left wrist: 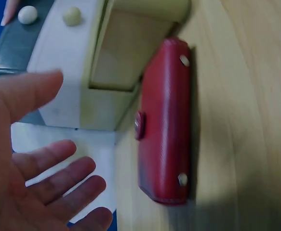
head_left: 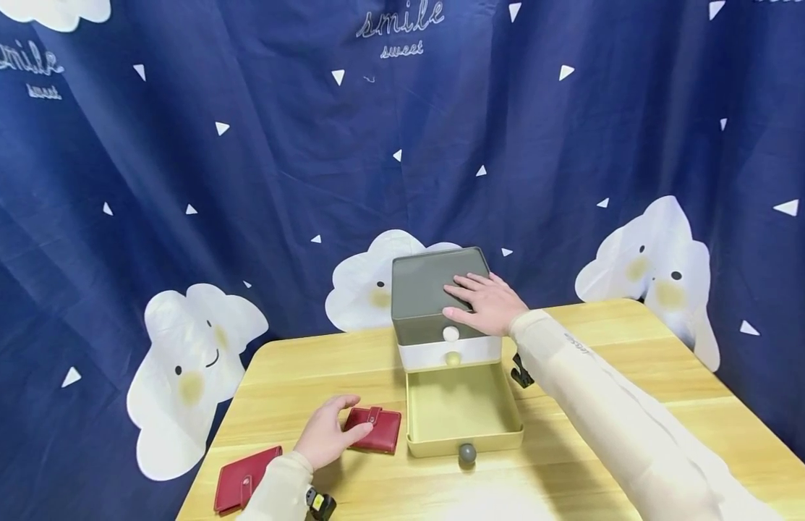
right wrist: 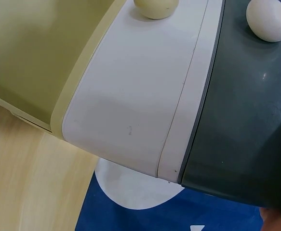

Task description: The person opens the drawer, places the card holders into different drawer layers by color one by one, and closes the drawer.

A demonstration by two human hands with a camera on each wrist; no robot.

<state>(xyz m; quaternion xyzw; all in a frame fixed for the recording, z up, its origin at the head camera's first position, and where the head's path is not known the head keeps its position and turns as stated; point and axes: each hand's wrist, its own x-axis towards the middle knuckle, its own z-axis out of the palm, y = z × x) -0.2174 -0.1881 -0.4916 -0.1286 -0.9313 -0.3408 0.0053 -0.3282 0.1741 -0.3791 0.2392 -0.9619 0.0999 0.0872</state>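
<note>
A small three-tier drawer box [head_left: 435, 289] stands at the back of the table, dark grey on top, white in the middle and yellow below. Its yellow bottom drawer [head_left: 463, 401] is pulled out and holds nothing I can see. On the grey top my right hand [head_left: 485, 300] rests flat with fingers spread. My left hand [head_left: 328, 432] hovers at a red wallet [head_left: 378, 430] with a snap strap, left of the drawer. In the left wrist view its thumb and fingers are apart and a gap separates them from the red wallet [left wrist: 167, 120].
A second red wallet [head_left: 246, 479] lies at the table's left front, partly behind the left sleeve. The wooden table [head_left: 610, 362] extends to the right of the box. Behind it hangs a dark blue curtain [head_left: 278, 181] with clouds.
</note>
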